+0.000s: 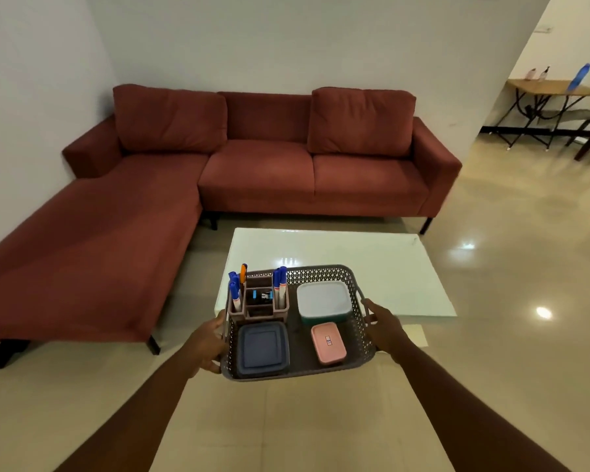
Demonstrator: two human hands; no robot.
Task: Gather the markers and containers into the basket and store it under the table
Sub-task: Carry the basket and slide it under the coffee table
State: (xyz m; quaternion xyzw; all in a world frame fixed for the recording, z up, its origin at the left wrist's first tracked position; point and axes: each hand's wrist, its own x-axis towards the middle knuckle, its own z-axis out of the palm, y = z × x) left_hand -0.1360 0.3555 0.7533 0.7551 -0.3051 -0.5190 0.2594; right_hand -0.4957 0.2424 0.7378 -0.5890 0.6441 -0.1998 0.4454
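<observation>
left hand (207, 345) fingers wrapped on basket (363, 354) left rim | organizer with markers (280, 284) far-left corner, blue container (262, 349) near-left, white container (323, 300) far-right, pink container (328, 343) near-right | right hand (385, 327) gripping right handle | basket over table (382, 264) near edge

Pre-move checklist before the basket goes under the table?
1. Left hand on basket side: ok.
2. Right hand on the opposite handle: ok.
3. Markers upright in the pink organizer: ok.
4. Blue container, pink container and white-lidded container inside the basket: ok.
5. White table top has nothing left to gather: ok.
6. Space under the table: cannot tell, hidden by the top.
</observation>
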